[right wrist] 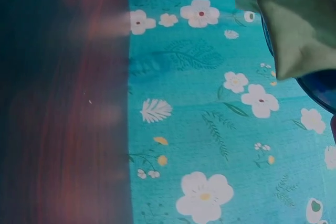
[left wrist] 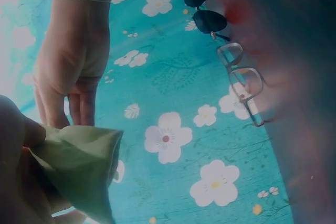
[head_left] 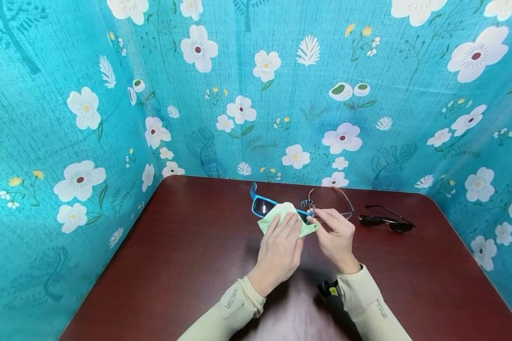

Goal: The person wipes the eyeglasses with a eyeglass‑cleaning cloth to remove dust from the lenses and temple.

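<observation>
A pair of blue-framed sunglasses (head_left: 263, 207) is held up above the table, dark lenses facing me. My left hand (head_left: 277, 253) holds a light green cloth (head_left: 287, 207) over the middle of the sunglasses, its fingers lying across the cloth. In the left wrist view, the thumb and fingers grip the folded cloth (left wrist: 79, 161). At the right end of the frame, my right hand (head_left: 336, 237) pinches the sunglasses between thumb and fingers. Part of a lens and the blue rim (right wrist: 317, 85) shows beneath the cloth in the right wrist view. The cloth hides the bridge.
Behind my right hand lie eyeglasses (left wrist: 247, 80) with a thin, light frame. Black sunglasses (head_left: 381, 220) rest farther right on the dark reddish table (head_left: 187, 227). A turquoise flowered fabric (head_left: 239, 71) surrounds the table's back and sides. A black device (head_left: 324, 288) sits at my right wrist.
</observation>
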`<action>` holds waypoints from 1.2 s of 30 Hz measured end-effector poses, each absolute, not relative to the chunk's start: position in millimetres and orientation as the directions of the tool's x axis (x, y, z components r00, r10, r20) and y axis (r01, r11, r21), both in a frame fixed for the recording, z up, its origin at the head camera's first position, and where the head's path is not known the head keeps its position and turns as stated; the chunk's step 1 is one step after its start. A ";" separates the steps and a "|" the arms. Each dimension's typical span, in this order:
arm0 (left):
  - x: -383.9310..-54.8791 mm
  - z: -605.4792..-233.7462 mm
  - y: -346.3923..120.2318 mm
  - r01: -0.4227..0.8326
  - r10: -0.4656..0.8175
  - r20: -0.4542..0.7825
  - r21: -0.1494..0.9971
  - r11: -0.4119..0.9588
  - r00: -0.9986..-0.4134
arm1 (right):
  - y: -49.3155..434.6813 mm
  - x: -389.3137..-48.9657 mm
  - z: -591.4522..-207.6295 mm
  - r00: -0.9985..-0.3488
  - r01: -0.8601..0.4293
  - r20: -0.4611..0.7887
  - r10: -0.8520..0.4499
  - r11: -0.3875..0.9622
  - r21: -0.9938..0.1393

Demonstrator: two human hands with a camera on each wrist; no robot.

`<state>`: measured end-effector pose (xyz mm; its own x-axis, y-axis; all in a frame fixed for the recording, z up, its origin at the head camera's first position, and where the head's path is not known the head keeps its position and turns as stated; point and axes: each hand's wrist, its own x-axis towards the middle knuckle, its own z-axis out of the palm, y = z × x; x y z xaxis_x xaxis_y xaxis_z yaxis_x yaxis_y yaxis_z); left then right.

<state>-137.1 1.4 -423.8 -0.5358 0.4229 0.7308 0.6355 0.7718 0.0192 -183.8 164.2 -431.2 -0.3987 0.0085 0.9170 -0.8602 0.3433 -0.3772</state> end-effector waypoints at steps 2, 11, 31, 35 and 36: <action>-138.0 -426.2 2.0 0.645 0.420 0.732 0.035 0.764 -0.537 | 162.6 -182.8 -434.2 -0.406 -0.856 0.914 0.002 0.348 -0.381; -146.6 -426.8 -1.9 0.737 0.481 0.755 0.005 0.676 -0.446 | 160.2 -177.7 -427.2 -0.449 -0.848 0.894 0.005 0.314 -0.427; -152.7 -428.0 -7.2 0.734 0.508 0.719 0.005 0.679 -0.475 | 155.1 -164.9 -407.9 -0.486 -0.848 0.873 -0.020 0.254 -0.466; -153.6 -426.4 -8.1 0.737 0.543 0.711 -0.052 0.674 -0.446 | 156.1 -164.5 -408.0 -0.484 -0.848 0.875 -0.024 0.259 -0.462; -154.1 -426.1 -9.1 0.737 0.554 0.703 -0.063 0.673 -0.446 | 156.3 -164.8 -408.6 -0.483 -0.848 0.875 -0.024 0.264 -0.460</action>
